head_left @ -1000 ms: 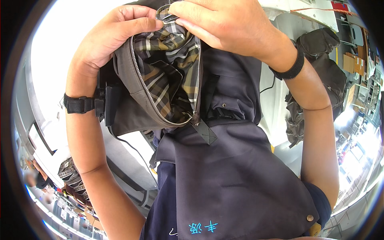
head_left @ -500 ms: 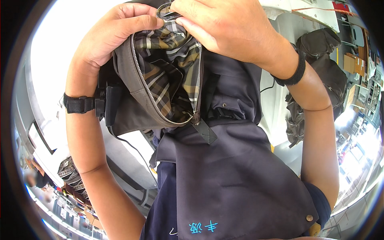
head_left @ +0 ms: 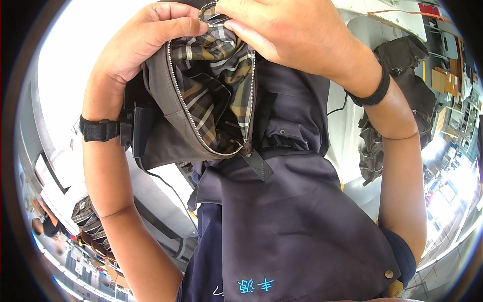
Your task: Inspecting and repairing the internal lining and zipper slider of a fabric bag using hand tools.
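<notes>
A dark brown fabric bag (head_left: 173,128) lies unzipped in front of me, its mouth facing up. Inside shows a plaid lining (head_left: 193,100) in brown, yellow, black and white, with a metal zipper (head_left: 181,90) along both edges. At the bag's far end, my left hand (head_left: 156,35) pinches the rim and zipper between thumb and fingers. Opposite it, my right hand (head_left: 282,30) is closed on the zipper end; its fingertips are partly hidden. A short dark strap tab (head_left: 259,167) sticks out at the near end of the zipper.
More dark bags (head_left: 402,95) lie on the right, beyond my forearm. To the left, a plaid bundle (head_left: 88,216) sits by my elbow. A dark apron (head_left: 297,221) covers my lap. A thin black cable (head_left: 163,181) hangs from my left wrist device. Another person (head_left: 49,226) is far left.
My right hand and wrist have shifted slightly to the right. The bag's rim has moved a little with them; my left hand keeps its grip.
</notes>
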Motion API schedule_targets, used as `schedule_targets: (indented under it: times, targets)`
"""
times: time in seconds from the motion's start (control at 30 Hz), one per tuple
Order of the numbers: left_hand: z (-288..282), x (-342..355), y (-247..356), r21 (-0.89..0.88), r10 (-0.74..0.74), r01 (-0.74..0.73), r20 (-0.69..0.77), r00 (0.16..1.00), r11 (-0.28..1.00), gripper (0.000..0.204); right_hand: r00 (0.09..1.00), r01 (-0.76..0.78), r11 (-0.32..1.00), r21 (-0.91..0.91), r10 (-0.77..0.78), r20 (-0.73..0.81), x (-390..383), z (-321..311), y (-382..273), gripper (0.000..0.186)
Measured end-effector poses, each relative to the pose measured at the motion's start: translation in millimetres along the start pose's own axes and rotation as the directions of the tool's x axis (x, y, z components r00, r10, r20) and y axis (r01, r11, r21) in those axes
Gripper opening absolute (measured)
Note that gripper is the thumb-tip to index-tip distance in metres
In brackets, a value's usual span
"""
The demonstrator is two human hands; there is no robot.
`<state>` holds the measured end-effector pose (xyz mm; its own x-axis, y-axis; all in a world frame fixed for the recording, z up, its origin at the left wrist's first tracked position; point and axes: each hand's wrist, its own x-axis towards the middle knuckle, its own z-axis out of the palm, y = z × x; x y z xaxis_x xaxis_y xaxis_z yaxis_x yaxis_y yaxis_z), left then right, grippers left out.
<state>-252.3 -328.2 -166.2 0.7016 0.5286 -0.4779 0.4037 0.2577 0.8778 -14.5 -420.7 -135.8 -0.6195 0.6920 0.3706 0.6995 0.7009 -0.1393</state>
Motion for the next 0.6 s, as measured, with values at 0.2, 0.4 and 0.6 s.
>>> schedule_targets:
  times: [0.2,0.4,0.6]
  targets:
    - [-5,2,-3,0.011,-0.006,0.006,0.013,1.000,1.000,0.017,0.997,0.024,0.998,0.059,-0.020,-0.079,-4,7,7,0.013]
    - [-2,-1,-1,-0.019,-0.036,0.035,-0.039,0.999,0.999,0.019,0.996,0.026,0.997,0.075,-0.019,-0.088,-6,12,10,0.014]
    - [-4,1,-3,-0.034,-0.017,0.016,-0.022,1.000,0.999,0.019,0.994,0.004,0.992,0.123,0.009,-0.110,-7,11,8,0.013]
